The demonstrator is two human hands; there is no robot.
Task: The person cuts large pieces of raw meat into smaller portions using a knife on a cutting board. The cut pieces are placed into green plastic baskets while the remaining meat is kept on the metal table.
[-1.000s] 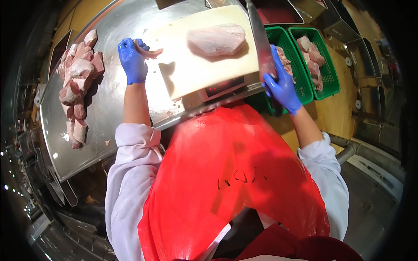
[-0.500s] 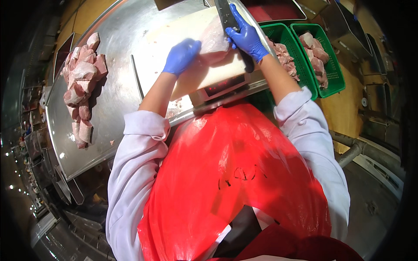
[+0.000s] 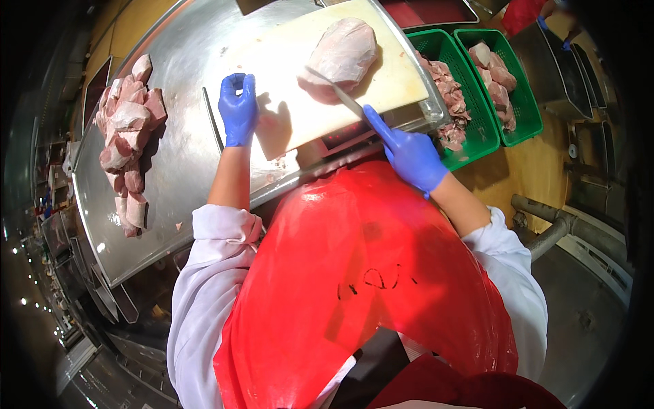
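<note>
My right hand (image 3: 413,158) grips the knife (image 3: 348,102) over the near end of the meat (image 3: 345,51), which sits on the board (image 3: 286,71); my left hand (image 3: 238,112) is curled off to the left, can't tell if anything's in it; neither hand pins the meat, so it could roll or slide under a push, making the knife skid and gouge too deep
</note>
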